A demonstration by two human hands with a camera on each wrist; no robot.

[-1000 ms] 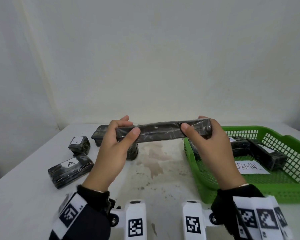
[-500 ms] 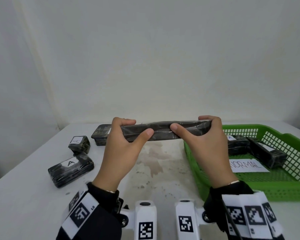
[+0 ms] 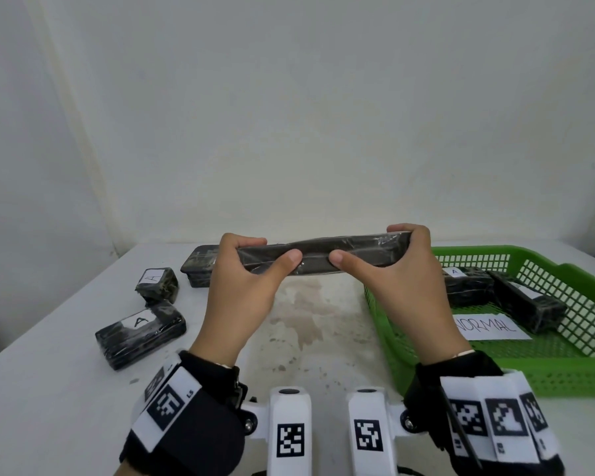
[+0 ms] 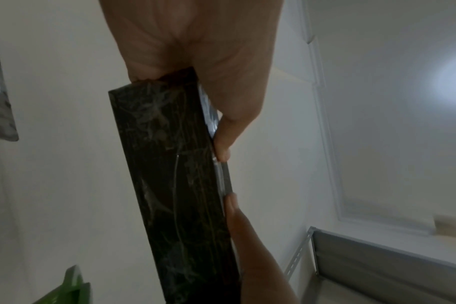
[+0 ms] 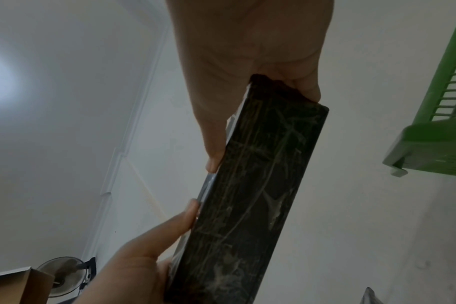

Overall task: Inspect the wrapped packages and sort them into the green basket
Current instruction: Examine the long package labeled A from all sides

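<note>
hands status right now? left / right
Left hand: gripping the left end of the long black wrapped package, thumb in front, fingers over the top.
Right hand: gripping the right end of the same package.

I see my left hand up top, thumb pressed along the R edge of a long black wrapped package, fingers hidden behind it. Pkg runs top to bottom, plastic wrap wrinkled & shiny. My right hand comes in from below, thumb tip on the same edge. Bit of green basket at bottom L corner.
</note>
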